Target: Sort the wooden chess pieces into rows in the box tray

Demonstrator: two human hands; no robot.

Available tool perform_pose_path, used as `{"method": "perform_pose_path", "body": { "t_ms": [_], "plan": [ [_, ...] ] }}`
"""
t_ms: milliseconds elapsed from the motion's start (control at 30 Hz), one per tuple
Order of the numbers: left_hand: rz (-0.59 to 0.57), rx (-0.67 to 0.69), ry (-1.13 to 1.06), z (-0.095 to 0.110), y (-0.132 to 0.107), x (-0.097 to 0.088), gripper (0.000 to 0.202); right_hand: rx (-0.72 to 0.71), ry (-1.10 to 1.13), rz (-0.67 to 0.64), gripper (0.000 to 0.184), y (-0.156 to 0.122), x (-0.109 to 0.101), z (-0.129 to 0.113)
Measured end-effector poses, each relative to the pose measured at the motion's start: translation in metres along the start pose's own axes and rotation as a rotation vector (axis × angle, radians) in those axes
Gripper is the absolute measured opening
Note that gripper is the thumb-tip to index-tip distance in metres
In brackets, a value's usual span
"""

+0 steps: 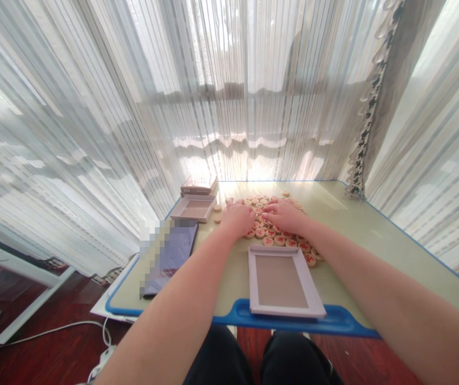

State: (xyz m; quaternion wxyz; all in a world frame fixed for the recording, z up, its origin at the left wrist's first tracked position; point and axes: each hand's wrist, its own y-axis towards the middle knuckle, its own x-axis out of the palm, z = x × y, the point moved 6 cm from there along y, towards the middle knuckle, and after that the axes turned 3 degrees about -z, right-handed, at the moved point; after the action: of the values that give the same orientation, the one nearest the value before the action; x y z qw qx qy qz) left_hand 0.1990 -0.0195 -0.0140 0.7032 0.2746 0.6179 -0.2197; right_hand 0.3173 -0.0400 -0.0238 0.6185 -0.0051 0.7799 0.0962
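Note:
Round wooden Chinese chess pieces (270, 233), many with red characters, lie in a loose cluster on the pale green table (374, 235). My left hand (238, 219) rests over the left side of the cluster, fingers stretched out and touching pieces. Over the right side lies my right hand (285, 215), its fingers also spread across the pieces. Neither hand visibly grips one, and some pieces are hidden under them. Between my forearms, near the front edge, sits a shallow white box half (281, 280) with nothing in it.
Another shallow box half (194, 207) stands at the back left, in front of a flat box (198, 184). A tablet (177, 251) lies by the left edge. A few single pieces sit apart from the cluster. Sheer curtains (245, 117) hang behind the table.

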Motion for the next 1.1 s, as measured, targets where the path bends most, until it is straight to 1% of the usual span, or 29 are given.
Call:
{"method": "perform_pose_path", "body": {
  "t_ms": [167,267,367,500,567,700,800,867,967,1100],
  "plan": [
    [0.016,-0.026,-0.047,-0.002,0.003,0.003,0.034,0.014,-0.024,0.001,0.034,-0.001,-0.001,-0.004],
    [0.014,-0.062,-0.102,-0.003,0.004,0.004,0.035,0.009,0.007,0.023,0.032,-0.001,-0.001,-0.005],
    [0.040,-0.133,-0.171,-0.007,0.004,0.004,0.035,0.011,0.089,0.104,0.031,-0.001,-0.005,-0.002],
    [0.113,-0.196,-0.249,-0.010,0.001,0.000,0.036,-0.043,0.244,0.224,0.028,-0.002,-0.013,-0.001],
    [0.147,-0.190,-0.273,-0.007,0.000,-0.003,0.038,-0.038,0.344,0.232,0.029,-0.003,-0.015,0.000],
    [0.208,-0.118,-0.305,0.000,-0.001,-0.006,0.035,0.078,0.479,0.184,0.030,-0.006,-0.014,0.003],
    [0.233,-0.063,-0.275,0.002,0.001,-0.005,0.033,0.082,0.452,0.166,0.026,-0.007,-0.014,0.002],
    [0.227,-0.083,-0.243,-0.001,0.002,-0.004,0.034,0.093,0.403,0.166,0.024,-0.007,-0.013,0.003],
    [0.179,-0.120,-0.190,-0.005,0.003,-0.003,0.035,0.102,0.319,0.162,0.027,-0.006,-0.012,0.004],
    [0.173,-0.094,-0.124,-0.003,0.002,-0.006,0.035,-0.012,0.160,0.102,0.028,-0.005,-0.009,-0.006]
  ]
}}
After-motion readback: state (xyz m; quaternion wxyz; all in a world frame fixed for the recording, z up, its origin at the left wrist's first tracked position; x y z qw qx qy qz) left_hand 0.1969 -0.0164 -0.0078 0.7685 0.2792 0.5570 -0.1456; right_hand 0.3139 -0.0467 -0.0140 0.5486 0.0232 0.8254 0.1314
